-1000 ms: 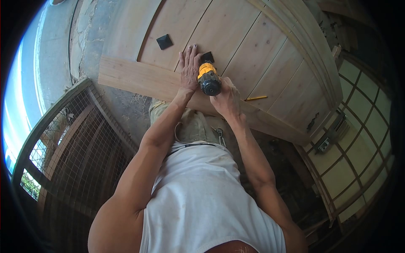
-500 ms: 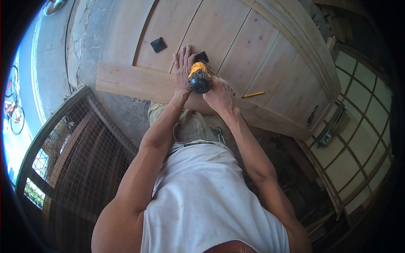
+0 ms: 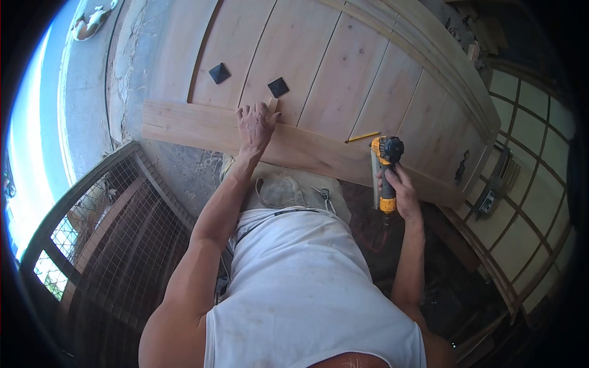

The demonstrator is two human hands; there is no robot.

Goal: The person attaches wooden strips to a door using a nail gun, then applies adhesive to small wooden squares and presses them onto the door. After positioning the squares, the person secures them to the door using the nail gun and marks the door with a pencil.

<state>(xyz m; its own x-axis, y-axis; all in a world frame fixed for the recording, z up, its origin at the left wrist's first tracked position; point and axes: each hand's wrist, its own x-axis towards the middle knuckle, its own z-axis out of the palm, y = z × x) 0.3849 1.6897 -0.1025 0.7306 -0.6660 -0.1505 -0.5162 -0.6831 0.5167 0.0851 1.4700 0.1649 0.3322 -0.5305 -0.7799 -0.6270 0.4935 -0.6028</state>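
A large panelled wooden door point(image 3: 350, 67) lies flat, with two black pyramid-shaped pieces point(image 3: 278, 87) point(image 3: 219, 73) on it. Near its lower edge, my left hand point(image 3: 254, 130) has curled fingers, with a small pale wooden piece point(image 3: 272, 105) between thumb and index finger. My right hand point(image 3: 405, 191) grips a yellow and black cordless drill point(image 3: 387, 172) by its handle, over the door's lower right edge. A yellow pencil point(image 3: 363, 137) rests on the door, left of the drill. Partly hidden behind the drill is a pale strip.
A dark handle-like fitting point(image 3: 461, 167) lies at the door's right end. A wire-mesh frame point(image 3: 123, 224) stands at lower left. On the right is a latticed panel point(image 3: 527, 165) with a metal tool point(image 3: 488, 201) on it. A dog point(image 3: 92, 23) lies on the ground at upper left.
The drill in my right hand has moved right, away from the right black piece, which now shows fully. My left hand has shifted slightly down and left, its fingers now curled. The bicycle has largely left view.
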